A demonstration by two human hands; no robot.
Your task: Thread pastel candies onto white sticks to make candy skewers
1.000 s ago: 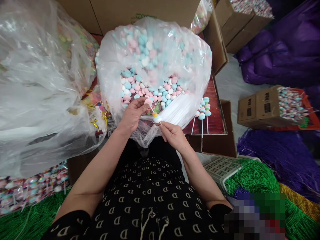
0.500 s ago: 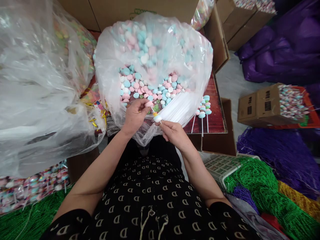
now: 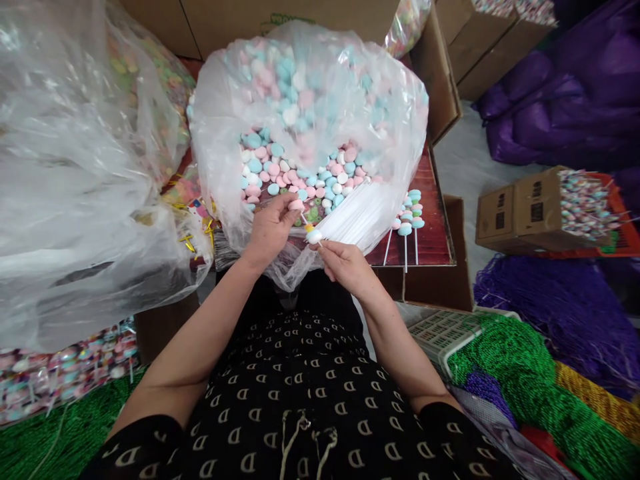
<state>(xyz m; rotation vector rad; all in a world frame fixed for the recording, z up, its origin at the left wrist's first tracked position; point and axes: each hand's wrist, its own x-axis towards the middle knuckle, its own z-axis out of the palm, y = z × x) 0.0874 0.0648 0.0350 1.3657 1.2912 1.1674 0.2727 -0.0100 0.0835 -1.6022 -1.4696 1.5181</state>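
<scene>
While the right hand (image 3: 346,265) pinches the stick (image 3: 304,219), likely to steady it, the left hand (image 3: 269,233) clamps a pink disc (image 3: 296,205) beyond those fingers.

Ctr: bag (image 3: 310,80) being borne by table (image 3: 435,247); loose discs (image 3: 280,175) + sticks (image 3: 345,217) being held in bag mouth, sticks nr front, R of ctr. Skewers (image 3: 406,223) being supported on table, just R of bag. Bag being backed by carton (image 3: 300,15), being flanked on L by plastic sheeting (image 3: 75,213). Far R: filled box (image 3: 525,210) being carried on crate (image 3: 623,248), sacks (image 3: 550,107) being seen behind. Front R: cord bundle (image 3: 515,367) being held partly in basket (image 3: 435,343).
</scene>
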